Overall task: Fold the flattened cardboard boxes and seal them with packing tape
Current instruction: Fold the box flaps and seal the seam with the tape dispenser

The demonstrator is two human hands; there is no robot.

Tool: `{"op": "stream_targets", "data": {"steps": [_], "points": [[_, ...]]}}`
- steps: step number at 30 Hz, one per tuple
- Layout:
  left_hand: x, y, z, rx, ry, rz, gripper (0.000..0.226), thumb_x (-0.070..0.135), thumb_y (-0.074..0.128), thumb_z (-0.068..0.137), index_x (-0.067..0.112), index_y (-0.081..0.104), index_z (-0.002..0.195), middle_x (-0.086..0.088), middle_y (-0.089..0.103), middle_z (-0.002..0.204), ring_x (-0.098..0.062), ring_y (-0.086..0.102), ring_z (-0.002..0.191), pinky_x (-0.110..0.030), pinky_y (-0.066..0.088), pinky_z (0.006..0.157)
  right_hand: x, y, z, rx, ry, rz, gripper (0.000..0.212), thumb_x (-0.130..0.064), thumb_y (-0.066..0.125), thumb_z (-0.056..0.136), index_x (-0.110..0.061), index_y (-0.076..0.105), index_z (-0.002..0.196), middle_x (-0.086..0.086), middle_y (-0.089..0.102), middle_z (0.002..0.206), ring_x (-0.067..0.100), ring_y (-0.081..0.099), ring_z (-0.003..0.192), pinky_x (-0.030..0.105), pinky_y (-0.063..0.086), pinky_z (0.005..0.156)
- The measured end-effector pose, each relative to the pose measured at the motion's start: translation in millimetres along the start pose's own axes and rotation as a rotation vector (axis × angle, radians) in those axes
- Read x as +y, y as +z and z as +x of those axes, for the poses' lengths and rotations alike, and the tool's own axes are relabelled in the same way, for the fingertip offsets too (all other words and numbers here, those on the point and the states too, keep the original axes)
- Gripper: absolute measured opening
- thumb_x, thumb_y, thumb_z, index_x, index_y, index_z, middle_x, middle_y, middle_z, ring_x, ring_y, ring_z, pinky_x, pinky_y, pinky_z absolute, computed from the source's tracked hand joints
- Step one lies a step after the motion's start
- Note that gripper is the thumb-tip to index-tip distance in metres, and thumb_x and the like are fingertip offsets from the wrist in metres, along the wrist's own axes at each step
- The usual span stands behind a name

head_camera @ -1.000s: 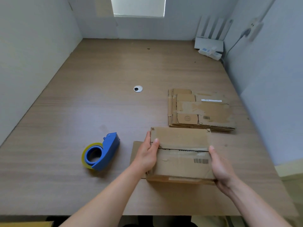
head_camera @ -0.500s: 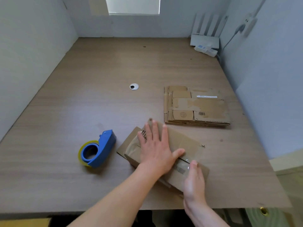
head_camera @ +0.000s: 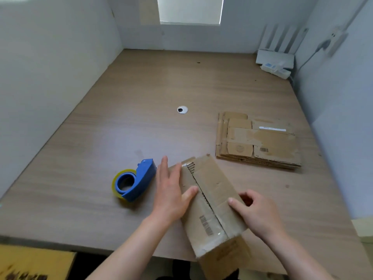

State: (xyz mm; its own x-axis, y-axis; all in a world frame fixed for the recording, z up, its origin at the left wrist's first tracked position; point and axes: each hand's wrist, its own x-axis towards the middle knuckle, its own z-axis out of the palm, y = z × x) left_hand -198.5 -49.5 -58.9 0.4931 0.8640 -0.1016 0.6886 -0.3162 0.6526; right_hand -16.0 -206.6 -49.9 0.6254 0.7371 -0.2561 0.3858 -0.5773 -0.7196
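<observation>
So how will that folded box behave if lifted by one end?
Probably light and stiff: the box is thin corrugated cardboard. Top flaps likely spring open; their seam shows a dark gap though the left hand presses and the right hand grips it. It might tip: its near end overhangs the table edge.

The cardboard box (head_camera: 214,190) between my left grip (head_camera: 171,195) and right grip (head_camera: 260,217) is plain tan-brown, with a dark barcode (head_camera: 206,225) printed beside the seam and pale, scuffed patches at its near end. The tape dispenser (head_camera: 144,176) is bright blue and its tape roll (head_camera: 116,181) is yellowish. Toward the surface's right edge, the stack of flattened boxes (head_camera: 268,142) is the same tan, with lighter torn patches and a white label strip (head_camera: 272,129). The surface (head_camera: 141,87) is light brown with fine wood grain. Its grommet (head_camera: 182,109) is white around a black hole.
</observation>
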Motion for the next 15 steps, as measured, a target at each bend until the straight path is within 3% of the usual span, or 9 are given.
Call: {"op": "stream_targets", "data": {"steps": [2, 5, 7, 8, 10, 11, 13, 15], "points": [[-2, -5, 12, -0.065, 0.079, -0.059, 0.071, 0.047, 0.075, 0.080, 0.035, 0.040, 0.141, 0.018, -0.011, 0.161, -0.013, -0.002, 0.150, -0.037, 0.015, 0.120, 6, 7, -9, -0.046, 0.065, 0.027, 0.026, -0.053, 0.076, 0.076, -0.035, 0.070, 0.092, -0.009, 0.067, 0.070, 0.005, 0.063, 0.068, 0.033, 0.049, 0.058], [-4, -11, 24, -0.153, 0.152, -0.122, 0.075, 0.045, 0.078, 0.078, 0.033, 0.040, 0.143, 0.020, -0.006, 0.162, -0.002, 0.011, 0.145, -0.023, 0.019, 0.111, 4, 19, -19, -0.087, 0.102, 0.059, 0.059, -0.054, 0.073, 0.078, -0.039, 0.049, 0.130, -0.007, 0.062, 0.077, 0.005, 0.063, 0.071, 0.026, 0.047, 0.061], [-7, -12, 30, -0.172, 0.166, -0.133, 0.085, 0.047, 0.079, 0.076, 0.030, 0.036, 0.148, 0.022, -0.003, 0.162, 0.006, 0.012, 0.138, -0.020, 0.018, 0.109, -4, 22, -20, -0.068, 0.089, 0.103, 0.083, -0.049, 0.074, 0.079, -0.041, 0.028, 0.147, -0.012, 0.063, 0.105, 0.002, 0.064, 0.087, 0.029, 0.054, 0.074], [-9, -13, 32, -0.153, 0.169, -0.138, 0.087, 0.046, 0.079, 0.077, 0.028, 0.034, 0.149, 0.020, 0.000, 0.162, 0.007, 0.012, 0.138, -0.020, 0.017, 0.110, -7, 23, -19, -0.056, 0.063, 0.089, 0.090, -0.046, 0.074, 0.079, -0.042, 0.019, 0.151, -0.009, 0.057, 0.126, 0.002, 0.060, 0.104, 0.035, 0.055, 0.089], [-20, -18, 32, -0.002, 0.151, -0.175, 0.082, 0.041, 0.078, 0.080, 0.020, 0.039, 0.148, 0.010, 0.015, 0.162, 0.000, 0.016, 0.143, -0.024, 0.019, 0.114, -14, 22, -19, -0.018, -0.062, -0.053, 0.095, -0.042, 0.069, 0.082, -0.040, 0.009, 0.155, -0.009, 0.031, 0.155, 0.009, 0.035, 0.139, 0.038, 0.034, 0.116], [-30, -23, 31, 0.115, 0.116, -0.179, 0.076, 0.038, 0.078, 0.082, 0.015, 0.043, 0.146, 0.004, 0.026, 0.159, -0.007, 0.022, 0.145, -0.028, 0.022, 0.116, -19, 21, -21, -0.004, -0.147, -0.150, 0.094, -0.043, 0.065, 0.084, -0.039, 0.006, 0.156, -0.011, 0.018, 0.162, 0.007, 0.019, 0.148, 0.035, 0.021, 0.120], [-54, -31, 28, 0.293, 0.015, -0.049, 0.068, 0.033, 0.078, 0.081, 0.007, 0.051, 0.138, -0.009, 0.042, 0.150, -0.024, 0.037, 0.140, -0.037, 0.031, 0.114, -28, 20, -22, 0.018, -0.286, -0.263, 0.087, -0.048, 0.055, 0.086, -0.039, 0.005, 0.157, -0.011, 0.005, 0.165, 0.005, 0.001, 0.152, 0.032, 0.008, 0.121], [-80, -35, 24, 0.273, -0.121, 0.194, 0.071, 0.038, 0.078, 0.080, 0.008, 0.050, 0.138, -0.011, 0.046, 0.145, -0.030, 0.040, 0.135, -0.044, 0.034, 0.110, -35, 23, -23, 0.026, -0.355, -0.277, 0.079, -0.051, 0.049, 0.088, -0.037, 0.013, 0.156, -0.009, 0.004, 0.166, 0.006, -0.001, 0.152, 0.035, 0.009, 0.123]]}}
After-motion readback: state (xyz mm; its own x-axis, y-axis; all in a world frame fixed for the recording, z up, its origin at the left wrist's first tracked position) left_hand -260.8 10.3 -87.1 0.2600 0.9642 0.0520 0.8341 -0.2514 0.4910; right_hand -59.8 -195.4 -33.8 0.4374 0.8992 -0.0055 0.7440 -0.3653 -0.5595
